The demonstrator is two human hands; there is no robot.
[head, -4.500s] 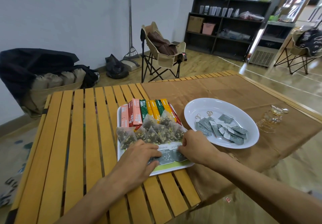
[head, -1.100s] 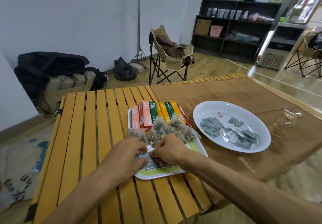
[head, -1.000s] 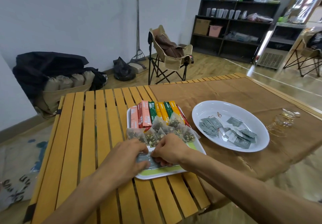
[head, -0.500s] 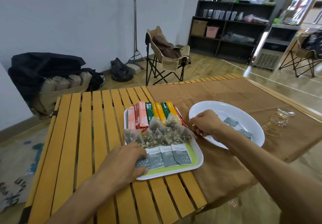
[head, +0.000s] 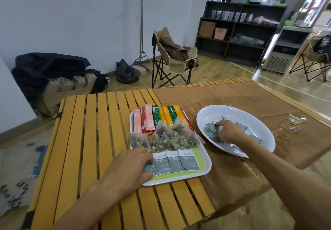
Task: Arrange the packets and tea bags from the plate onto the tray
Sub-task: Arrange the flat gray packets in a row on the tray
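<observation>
Head view | your left hand point(head: 131, 165) presses the grey packets point(head: 174, 161) flat, steadying the tray point(head: 206, 166) row | your right hand point(head: 228, 131), fingers curled, grasps remaining grey sachets point(head: 212, 131) in the plate point(head: 232, 110), apparently for transfer.

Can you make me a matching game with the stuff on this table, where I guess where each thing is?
Things:
1. colourful stick packets
2. pyramid tea bags
3. right hand
4. glass cup

Places:
A. on the brown cloth, right of the white plate
B. in the middle row of the tray
C. in the white plate, on the grey packets
D. at the far end of the tray

Pairs: 1-D, 2-B, 3-C, 4-A
</observation>
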